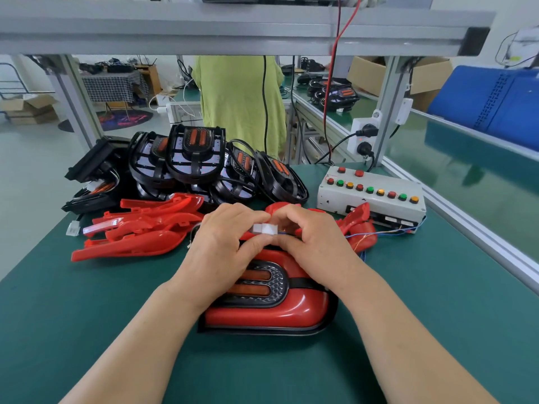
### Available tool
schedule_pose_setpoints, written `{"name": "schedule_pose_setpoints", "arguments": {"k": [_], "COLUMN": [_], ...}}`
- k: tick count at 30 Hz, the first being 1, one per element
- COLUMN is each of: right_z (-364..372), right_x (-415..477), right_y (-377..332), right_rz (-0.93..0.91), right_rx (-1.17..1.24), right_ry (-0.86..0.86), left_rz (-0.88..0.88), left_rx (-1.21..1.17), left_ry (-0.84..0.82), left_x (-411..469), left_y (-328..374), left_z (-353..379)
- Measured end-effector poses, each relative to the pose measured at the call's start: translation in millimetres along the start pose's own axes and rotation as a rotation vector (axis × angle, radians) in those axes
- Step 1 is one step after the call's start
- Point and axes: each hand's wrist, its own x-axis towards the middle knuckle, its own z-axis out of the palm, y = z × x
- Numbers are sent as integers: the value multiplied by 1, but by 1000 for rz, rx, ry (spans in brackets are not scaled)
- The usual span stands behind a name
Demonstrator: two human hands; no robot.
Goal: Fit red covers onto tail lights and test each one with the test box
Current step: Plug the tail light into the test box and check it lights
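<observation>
A tail light with a red cover fitted lies on the green mat in front of me. Above it, my left hand and my right hand pinch the two halves of a white connector pressed together between them. Thin blue and red wires run from the connector to the white test box with its rows of red, green and yellow buttons. Loose red covers lie in a pile at the left. Bare black tail lights are heaped behind them.
A person in a green top stands beyond the bench. An aluminium frame post with a socket strip rises at the back right. More red covers lie by the test box. A white plug lies at the left.
</observation>
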Motion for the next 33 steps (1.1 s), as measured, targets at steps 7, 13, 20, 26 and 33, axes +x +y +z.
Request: {"name": "schedule_pose_setpoints", "arguments": {"k": [7, 13, 20, 26, 33], "right_z": [0, -1, -1, -4, -6], "right_x": [0, -1, -1, -4, -5], "right_y": [2, 6, 4, 2, 0], "right_rz": [19, 32, -65, -82, -98], "right_rx": [34, 15, -60, -52, -75], "right_ry": [7, 24, 61, 40, 38], "left_rz": [-49, -40, -41, -34, -49], "left_rx": [1, 6, -16, -29, -58], "left_ry": [23, 41, 55, 42, 53], "left_x": [1, 1, 1, 1, 0], "left_y": [0, 2, 3, 1, 0], "left_z": [-4, -3, -5, -5, -4]}}
